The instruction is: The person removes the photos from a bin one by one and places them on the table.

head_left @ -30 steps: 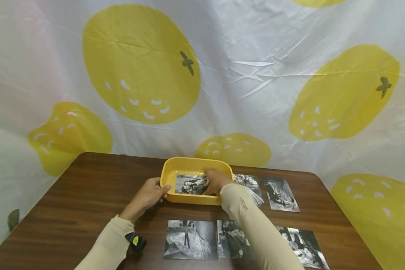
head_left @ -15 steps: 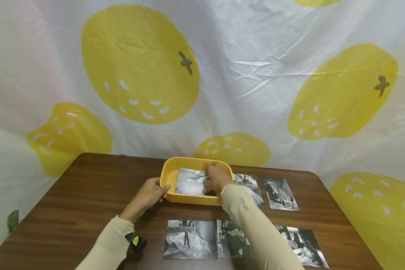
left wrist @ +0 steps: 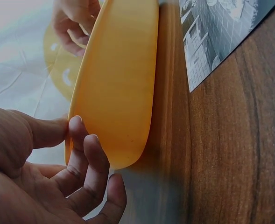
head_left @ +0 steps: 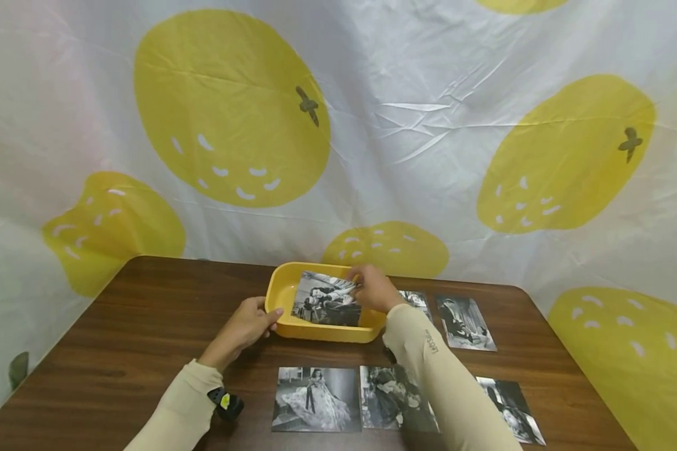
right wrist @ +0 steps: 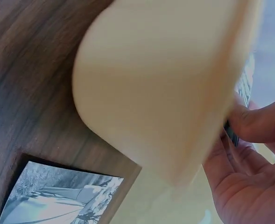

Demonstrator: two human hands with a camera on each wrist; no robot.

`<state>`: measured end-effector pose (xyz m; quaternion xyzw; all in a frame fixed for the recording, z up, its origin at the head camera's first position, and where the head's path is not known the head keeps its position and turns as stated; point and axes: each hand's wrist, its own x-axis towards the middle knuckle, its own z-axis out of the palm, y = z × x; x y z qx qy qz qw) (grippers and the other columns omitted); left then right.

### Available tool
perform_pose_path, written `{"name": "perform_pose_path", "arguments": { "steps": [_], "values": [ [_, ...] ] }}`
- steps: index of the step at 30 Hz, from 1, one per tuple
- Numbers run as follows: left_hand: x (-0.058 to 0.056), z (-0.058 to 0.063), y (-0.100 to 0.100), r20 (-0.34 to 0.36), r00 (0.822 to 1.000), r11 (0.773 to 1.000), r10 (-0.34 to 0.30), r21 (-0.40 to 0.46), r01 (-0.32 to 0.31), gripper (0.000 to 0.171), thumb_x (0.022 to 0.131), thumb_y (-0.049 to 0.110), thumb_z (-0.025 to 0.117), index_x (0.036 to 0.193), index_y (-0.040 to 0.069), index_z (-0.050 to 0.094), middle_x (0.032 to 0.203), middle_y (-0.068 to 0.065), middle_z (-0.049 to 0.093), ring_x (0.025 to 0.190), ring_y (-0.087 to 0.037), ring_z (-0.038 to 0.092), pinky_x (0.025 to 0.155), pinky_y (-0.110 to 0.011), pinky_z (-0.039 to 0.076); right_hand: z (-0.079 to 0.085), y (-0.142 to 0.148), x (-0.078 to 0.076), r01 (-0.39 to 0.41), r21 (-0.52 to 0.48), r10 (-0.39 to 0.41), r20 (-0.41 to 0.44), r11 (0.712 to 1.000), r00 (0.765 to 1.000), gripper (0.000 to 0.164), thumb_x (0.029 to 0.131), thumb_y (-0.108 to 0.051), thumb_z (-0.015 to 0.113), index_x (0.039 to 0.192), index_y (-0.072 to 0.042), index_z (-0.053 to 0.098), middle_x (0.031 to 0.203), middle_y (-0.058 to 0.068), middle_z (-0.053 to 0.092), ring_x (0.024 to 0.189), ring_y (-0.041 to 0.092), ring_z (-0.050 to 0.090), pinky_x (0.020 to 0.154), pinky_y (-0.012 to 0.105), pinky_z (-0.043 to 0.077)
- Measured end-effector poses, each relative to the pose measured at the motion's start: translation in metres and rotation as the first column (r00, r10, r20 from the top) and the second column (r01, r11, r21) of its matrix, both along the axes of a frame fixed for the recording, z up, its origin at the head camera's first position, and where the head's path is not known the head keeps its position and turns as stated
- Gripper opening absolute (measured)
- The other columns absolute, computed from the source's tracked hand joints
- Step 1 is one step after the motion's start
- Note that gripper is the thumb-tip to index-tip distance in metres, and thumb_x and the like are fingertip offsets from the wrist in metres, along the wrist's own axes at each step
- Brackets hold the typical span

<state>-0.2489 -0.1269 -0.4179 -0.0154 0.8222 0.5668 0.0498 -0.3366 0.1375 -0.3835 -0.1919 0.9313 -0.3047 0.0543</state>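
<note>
A yellow plastic tray (head_left: 324, 334) stands near the back of the table. My left hand (head_left: 242, 329) grips its left end; in the left wrist view the thumb and fingers pinch the tray's rim (left wrist: 72, 109). A black-and-white photo (head_left: 322, 300) is tilted up inside the tray, its far edge raised. My right hand (head_left: 374, 289) holds the photo by its right edge, above the tray's right end. In the right wrist view the photo (right wrist: 245, 84) shows only as a sliver between thumb and fingers, behind the blurred tray wall (right wrist: 151, 84). Whether several photos are stacked there I cannot tell.
Other black-and-white prints lie flat: a gown picture (head_left: 317, 401) and a couple picture (head_left: 394, 401) in front, one (head_left: 513, 410) partly under the right sleeve (head_left: 451, 382), another (head_left: 466, 322) right of the tray. A lemon-patterned cloth (head_left: 406, 156) hangs behind the table (head_left: 118, 351).
My right hand has risen from inside the tray and shifted slightly right, tilting the photo up. A pale surface showed there half a second ago; the picture faces up now. The left hand stays put.
</note>
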Motion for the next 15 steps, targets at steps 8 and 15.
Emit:
{"name": "perform_pose_path", "arguments": {
  "steps": [8,15],
  "values": [
    [-0.002,0.000,0.000,0.000,1.000,1.000,0.001,-0.009,-0.001,0.027,0.104,0.013,0.057,0.119,-0.009,0.056,0.073,-0.006,0.060,0.061,-0.013,0.052,0.059,-0.028,0.045,0.018,0.025,0.003,0.081,-0.226,-0.070,0.059,0.971,0.996,0.034,0.092,0.010,0.061,0.126,0.004,0.062,0.117,0.026,0.061,0.083,0.026,0.067,0.070,0.043,0.059],
    [-0.004,-0.001,0.000,-0.003,1.000,1.000,-0.007,-0.012,0.007,0.027,0.104,0.013,0.057,0.120,-0.009,0.055,0.073,-0.006,0.060,0.061,-0.013,0.052,0.059,-0.028,0.044,0.033,0.063,0.001,0.185,-0.321,-0.173,0.065,0.929,0.983,0.033,0.094,0.006,0.065,0.127,0.008,0.060,0.116,0.029,0.059,0.082,0.027,0.064,0.073,0.041,0.060]
  ]
}}
